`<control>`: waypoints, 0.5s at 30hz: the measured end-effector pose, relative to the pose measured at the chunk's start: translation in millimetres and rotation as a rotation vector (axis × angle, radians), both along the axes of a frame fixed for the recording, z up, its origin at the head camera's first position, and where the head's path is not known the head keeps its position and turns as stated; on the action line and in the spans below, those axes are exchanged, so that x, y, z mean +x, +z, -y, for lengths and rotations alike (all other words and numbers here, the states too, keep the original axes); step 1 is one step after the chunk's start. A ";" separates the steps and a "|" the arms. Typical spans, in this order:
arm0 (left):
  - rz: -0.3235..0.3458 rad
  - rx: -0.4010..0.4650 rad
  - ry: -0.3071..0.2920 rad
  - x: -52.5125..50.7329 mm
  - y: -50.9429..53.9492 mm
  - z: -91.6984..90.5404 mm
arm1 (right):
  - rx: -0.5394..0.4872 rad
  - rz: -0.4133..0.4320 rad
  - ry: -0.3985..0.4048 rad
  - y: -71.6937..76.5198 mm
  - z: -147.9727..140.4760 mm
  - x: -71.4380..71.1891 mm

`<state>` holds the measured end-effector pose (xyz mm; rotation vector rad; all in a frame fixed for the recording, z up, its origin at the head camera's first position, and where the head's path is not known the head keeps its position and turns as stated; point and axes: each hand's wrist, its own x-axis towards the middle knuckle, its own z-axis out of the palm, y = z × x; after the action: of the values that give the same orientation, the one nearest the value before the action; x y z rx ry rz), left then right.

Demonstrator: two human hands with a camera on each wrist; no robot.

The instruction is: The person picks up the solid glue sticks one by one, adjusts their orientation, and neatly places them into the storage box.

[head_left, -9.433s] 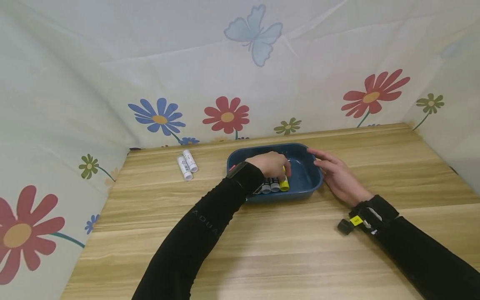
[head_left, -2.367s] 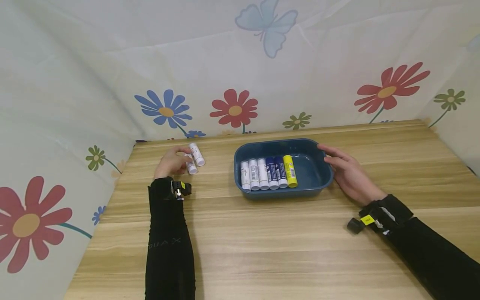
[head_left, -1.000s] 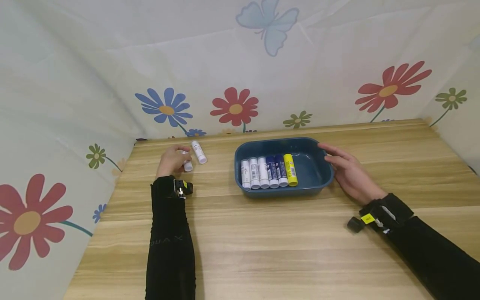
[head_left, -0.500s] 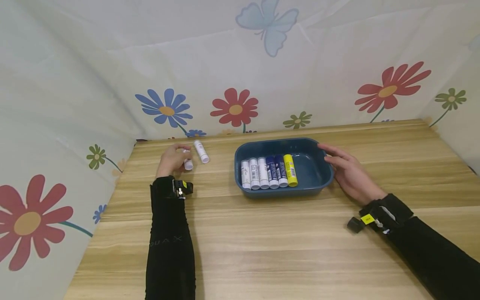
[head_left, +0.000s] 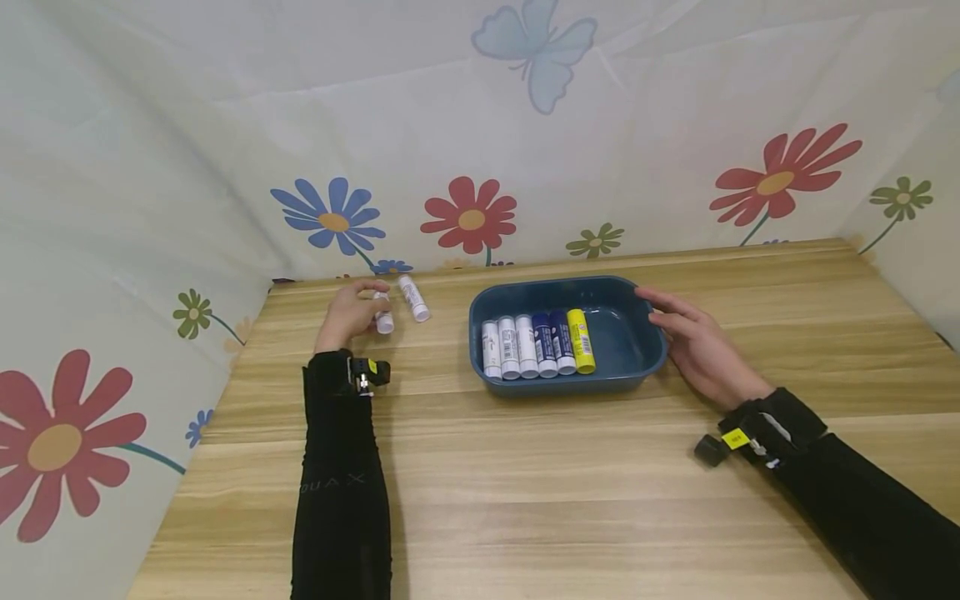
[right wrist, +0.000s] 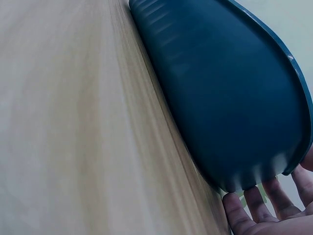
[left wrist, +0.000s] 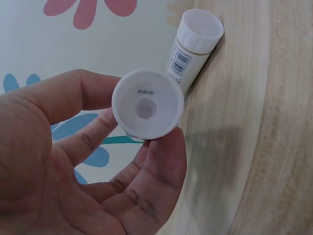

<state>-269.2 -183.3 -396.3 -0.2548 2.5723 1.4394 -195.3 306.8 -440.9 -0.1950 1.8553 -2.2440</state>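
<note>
My left hand (head_left: 351, 317) pinches a white glue stick (head_left: 384, 321) between thumb and fingers at the left of the table. In the left wrist view its round white end (left wrist: 146, 105) faces the camera, so its label is hidden. Just right of it lies another white glue stick (head_left: 415, 298), with a barcode on its side. At the right end of the blue tray (head_left: 562, 387), my right hand (head_left: 701, 354) rests its fairly straight fingers (right wrist: 259, 203) against the outer wall and rim. A row of glue sticks lies inside: white ones (head_left: 508, 347), dark blue ones (head_left: 543, 343) and a yellow one (head_left: 581, 340).
The tray sits on a wooden table (head_left: 540, 483), near its back edge. A white flowered cloth (head_left: 420, 117) rises behind and at both sides. Inside the tray, bare floor (head_left: 618, 342) shows right of the yellow stick.
From the tray, where it touched the yellow stick, my left hand has moved to the two loose white sticks. Lately both have shifted slightly right and back. My right hand stays at the tray.
</note>
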 end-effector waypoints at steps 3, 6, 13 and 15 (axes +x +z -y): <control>-0.002 0.021 -0.003 0.6 2.8 -2.1 | -0.001 0.001 0.002 -0.2 -0.4 -0.2; -0.015 0.057 -0.017 0.9 6.1 -5.6 | 0.002 -0.001 0.004 -0.4 -0.9 -0.2; -0.034 0.106 -0.043 2.7 13.6 -16.9 | -0.006 0.000 0.003 -0.8 -0.7 -0.3; -0.033 0.093 -0.059 2.6 14.5 -19.3 | -0.004 -0.001 0.001 -0.7 -0.4 -0.2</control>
<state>-266.6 -164.0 -381.8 -0.1417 2.5081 1.5490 -195.5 307.2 -441.5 -0.1977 1.8506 -2.2478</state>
